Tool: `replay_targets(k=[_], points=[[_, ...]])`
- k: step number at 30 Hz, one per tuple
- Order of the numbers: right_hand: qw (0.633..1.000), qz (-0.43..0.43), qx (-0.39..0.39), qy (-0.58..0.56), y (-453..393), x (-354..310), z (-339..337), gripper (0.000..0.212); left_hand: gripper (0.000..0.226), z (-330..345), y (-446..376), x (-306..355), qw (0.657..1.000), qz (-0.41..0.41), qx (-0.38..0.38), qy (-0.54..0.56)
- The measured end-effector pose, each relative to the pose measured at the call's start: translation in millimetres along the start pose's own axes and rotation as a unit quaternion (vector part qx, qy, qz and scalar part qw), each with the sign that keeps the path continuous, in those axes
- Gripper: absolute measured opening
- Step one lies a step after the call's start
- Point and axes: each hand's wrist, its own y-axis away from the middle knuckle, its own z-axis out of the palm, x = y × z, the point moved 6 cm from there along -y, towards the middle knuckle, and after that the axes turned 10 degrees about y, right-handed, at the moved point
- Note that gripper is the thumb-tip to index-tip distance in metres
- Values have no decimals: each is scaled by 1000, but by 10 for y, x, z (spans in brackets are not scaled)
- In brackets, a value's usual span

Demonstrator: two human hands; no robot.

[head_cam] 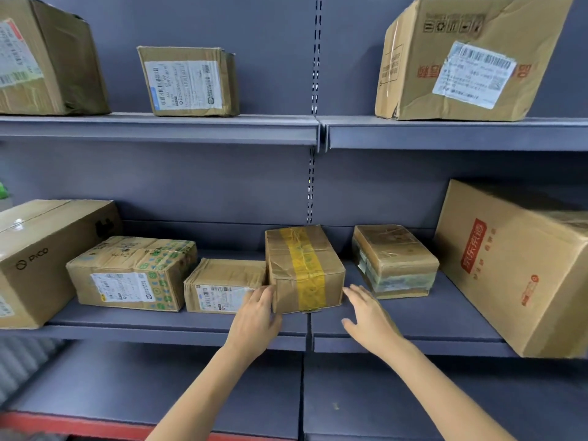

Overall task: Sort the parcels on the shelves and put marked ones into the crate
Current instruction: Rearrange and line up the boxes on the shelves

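A cardboard parcel with a yellow tape band (304, 268) stands on the middle shelf (445, 323), over the joint between two shelf boards. My left hand (257, 316) touches its lower left corner with straight fingers. My right hand (369, 313) hovers open just right of the parcel, fingers spread, a small gap from its side. No crate is in view.
On the middle shelf lie a small labelled parcel (222, 286), a green-printed parcel (130, 272), a big PICO box (41, 259), a clear-taped parcel (394, 261) and a large red-printed box (515, 265). The upper shelf (222, 128) holds three labelled boxes.
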Motion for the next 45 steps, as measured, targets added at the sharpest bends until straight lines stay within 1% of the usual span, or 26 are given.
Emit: replay_targets(k=[6, 10, 12, 15, 18, 20, 22, 24, 27, 29, 32, 34, 36, 39, 41, 42, 44, 45], points=[[999, -40, -10, -6, -203, 139, -71, 64, 54, 88, -147, 134, 998, -58, 9, -25], [999, -33, -12, -20, -359, 168, -99, 66, 57, 164, -246, 130, 996, -82, -6, -37], [999, -20, -9, -37, -453, 181, -107, 70, 59, 211, -303, 123, 995, -92, -11, -27], [993, 21, -36, -111, -578, 193, -83, 79, 57, 263, -366, 83, 992, -123, -24, -10], [970, 70, -97, -210, -648, 206, 33, 89, 58, 321, -403, 34, 989, -143, -47, -4], [959, 82, -110, -248, -624, 184, 96, 92, 60, 337, -401, 5, 987, -151, -52, 5], [954, 85, -80, -274, -561, 187, 110, 87, 62, 324, -376, -5, 986, -157, -47, 38], [954, 87, -27, -287, -458, 240, 60, 81, 63, 290, -331, 26, 984, -156, -35, 82], [943, 72, 46, -322, -290, 295, -83, 79, 65, 163, -275, 150, 982, -131, 8, 138], [927, 53, 86, -362, -195, 297, -235, 82, 66, 22, -261, 295, 970, -119, 46, 206], [895, 13, 128, -426, -113, 249, -544, 87, 69, -233, -305, 518, 943, -96, 96, 304], [877, -16, 136, -461, -82, 184, -749, 87, 60, -362, -347, 636, 917, -74, 102, 378], [866, -39, 133, -481, -61, 126, -912, 88, 51, -441, -387, 728, 883, -58, 94, 457], [862, -56, 132, -487, -24, 89, -1063, 96, 46, -516, -410, 799, 853, -54, 94, 511], [870, -55, 127, -474, -18, 77, -1102, 103, 45, -511, -408, 808, 846, -57, 92, 522], [878, -49, 128, -459, -33, 79, -1099, 103, 46, -487, -409, 802, 850, -63, 89, 516], [894, -27, 128, -429, -74, 87, -1050, 100, 54, -412, -404, 780, 857, -80, 76, 503], [898, -19, 126, -422, -94, 86, -1013, 99, 62, -371, -403, 749, 860, -91, 72, 497]])
